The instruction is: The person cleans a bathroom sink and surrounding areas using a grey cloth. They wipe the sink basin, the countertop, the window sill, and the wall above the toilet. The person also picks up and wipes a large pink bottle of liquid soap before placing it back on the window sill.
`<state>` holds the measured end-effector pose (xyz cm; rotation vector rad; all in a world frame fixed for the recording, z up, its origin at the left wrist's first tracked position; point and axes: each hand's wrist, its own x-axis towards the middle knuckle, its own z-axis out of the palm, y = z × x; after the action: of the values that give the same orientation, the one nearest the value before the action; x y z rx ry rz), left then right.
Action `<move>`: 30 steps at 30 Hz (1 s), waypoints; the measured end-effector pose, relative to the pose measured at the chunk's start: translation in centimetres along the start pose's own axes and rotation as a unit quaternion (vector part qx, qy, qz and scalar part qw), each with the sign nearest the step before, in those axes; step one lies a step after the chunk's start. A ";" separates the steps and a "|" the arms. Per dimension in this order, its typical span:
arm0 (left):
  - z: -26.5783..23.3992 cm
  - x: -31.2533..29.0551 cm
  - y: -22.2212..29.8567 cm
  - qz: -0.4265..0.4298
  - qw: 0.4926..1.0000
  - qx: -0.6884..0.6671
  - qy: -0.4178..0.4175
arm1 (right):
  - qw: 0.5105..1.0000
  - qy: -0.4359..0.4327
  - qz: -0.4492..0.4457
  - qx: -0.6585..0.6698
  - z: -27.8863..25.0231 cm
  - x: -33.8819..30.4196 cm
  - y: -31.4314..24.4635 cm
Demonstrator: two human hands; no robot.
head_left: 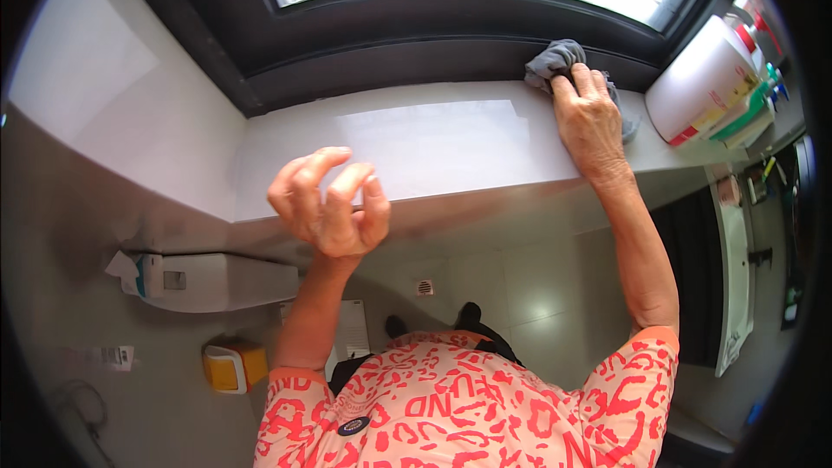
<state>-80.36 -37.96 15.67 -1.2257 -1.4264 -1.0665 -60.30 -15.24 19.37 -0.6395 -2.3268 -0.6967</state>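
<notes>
1. A yellow plastic box (227, 367) sat on the floor, far below and left of the left hand's fingers.
2. The left hand (329, 204) hovered in front of the white counter (416, 152), its fingers (299, 178) curled loosely inward, slightly apart, holding nothing.
3. The right hand (589, 121) lay flat on a crumpled grey cloth (555, 61), fingers (582, 80) pressed together on top of it, at the counter's back edge against the dark window frame (416, 26).
4. A large white plastic jug with a red cap (702, 82) lay just right of those fingers, with a green spray bottle (752, 108) beside it.
</notes>
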 end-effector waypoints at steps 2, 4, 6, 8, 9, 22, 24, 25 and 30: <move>0.1 0.0 0.1 0.002 1.000 -0.005 -0.003 | 0.998 -0.020 0.017 0.056 -0.4 1.0 -1.5; 0.1 -0.1 0.1 0.006 1.000 0.000 -0.006 | 0.993 -0.047 -0.016 0.105 -1.0 1.7 -2.3; 0.0 -0.3 -0.4 0.009 1.000 -0.004 -0.005 | 0.989 -0.036 -0.043 0.138 -0.9 2.8 -4.6; 0.1 -0.6 -0.5 -0.013 1.000 -0.005 0.001 | 0.982 -0.064 -0.054 0.167 -0.9 4.0 -6.5; 0.0 -0.6 -0.6 -0.014 1.000 -0.007 -0.004 | 0.981 -0.065 -0.062 0.174 -0.8 4.5 -7.4; -1.1 -1.1 -2.0 -0.020 0.999 -0.038 -0.007 | 0.825 -0.186 -0.136 0.515 -1.6 10.3 -17.3; -0.5 -1.1 -1.9 -0.019 0.997 -0.059 0.054 | 0.805 -0.139 -0.128 0.563 -2.1 11.3 -18.7; -0.6 -1.2 -1.8 -0.015 0.997 -0.053 0.048 | 0.861 -0.095 -0.152 0.475 -2.3 11.9 -19.1; -1.0 -1.2 -2.6 0.000 0.992 -0.118 0.038 | 0.917 -0.104 -0.098 0.371 -0.2 11.4 -22.2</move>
<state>-82.76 -39.48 14.60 -1.3352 -1.2688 -1.2976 -81.18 -28.85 20.20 -0.1319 -2.6102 0.2176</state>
